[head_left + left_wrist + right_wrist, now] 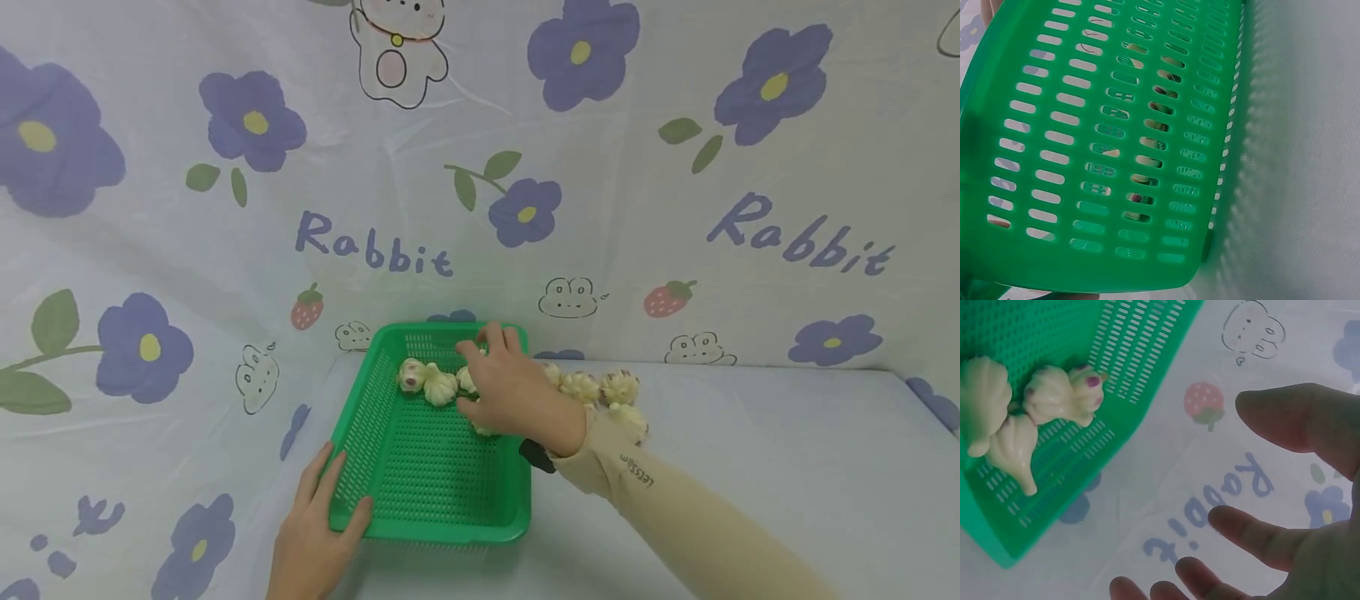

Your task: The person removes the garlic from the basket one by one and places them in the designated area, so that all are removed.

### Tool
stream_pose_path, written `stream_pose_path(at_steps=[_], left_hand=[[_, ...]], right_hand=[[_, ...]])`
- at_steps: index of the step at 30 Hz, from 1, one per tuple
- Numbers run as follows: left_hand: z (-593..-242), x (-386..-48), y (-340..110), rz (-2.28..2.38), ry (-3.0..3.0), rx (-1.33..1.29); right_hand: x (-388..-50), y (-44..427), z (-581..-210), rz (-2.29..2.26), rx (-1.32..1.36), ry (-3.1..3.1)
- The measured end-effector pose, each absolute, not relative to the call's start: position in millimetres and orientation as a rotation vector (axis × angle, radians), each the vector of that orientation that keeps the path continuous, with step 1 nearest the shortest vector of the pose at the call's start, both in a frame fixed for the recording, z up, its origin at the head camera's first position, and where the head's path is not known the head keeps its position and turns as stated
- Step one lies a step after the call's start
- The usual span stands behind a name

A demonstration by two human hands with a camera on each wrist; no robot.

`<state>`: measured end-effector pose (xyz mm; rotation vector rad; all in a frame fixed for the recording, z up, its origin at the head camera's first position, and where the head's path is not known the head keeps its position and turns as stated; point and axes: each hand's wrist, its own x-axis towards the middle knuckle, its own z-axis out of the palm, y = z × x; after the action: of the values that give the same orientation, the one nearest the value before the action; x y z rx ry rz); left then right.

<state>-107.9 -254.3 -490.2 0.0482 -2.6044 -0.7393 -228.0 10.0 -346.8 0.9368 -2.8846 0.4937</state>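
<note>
In the head view, the left hand (315, 517) grips the near left corner of the green basket (431, 533), with its thumb over the rim and its fingers along the side. The right hand (517, 387) is above the basket's right side, fingers spread. In the right wrist view, the fingers of the right hand (1297, 512) stand apart and hold nothing. Several garlic bulbs (440, 386) lie at the far end of the basket; some are partly hidden by the right hand. The left wrist view shows the basket's slotted wall (1104, 150) and bits of left fingers at the edges.
To the right of the basket, more garlic bulbs (620, 387) lie in a group on the white table (765, 467), partly behind the right arm. A patterned cloth (480, 275) with flowers and lettering hangs at the back and left.
</note>
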Motion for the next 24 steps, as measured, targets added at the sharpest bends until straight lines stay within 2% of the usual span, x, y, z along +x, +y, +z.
stream_pose_path(at_steps=[11, 24], left_hand=[[-489.7, -107.1, -254.7, -0.755, -2.615, 0.056], [-492.1, -107.8, -257.2, -0.74, -2.628, 0.071]], right_hand=[[-246.3, -22.3, -367.5, 0.326, 0.883, -2.931], [-266.3, -52.2, -405.2, 0.327, 0.605, -3.13]])
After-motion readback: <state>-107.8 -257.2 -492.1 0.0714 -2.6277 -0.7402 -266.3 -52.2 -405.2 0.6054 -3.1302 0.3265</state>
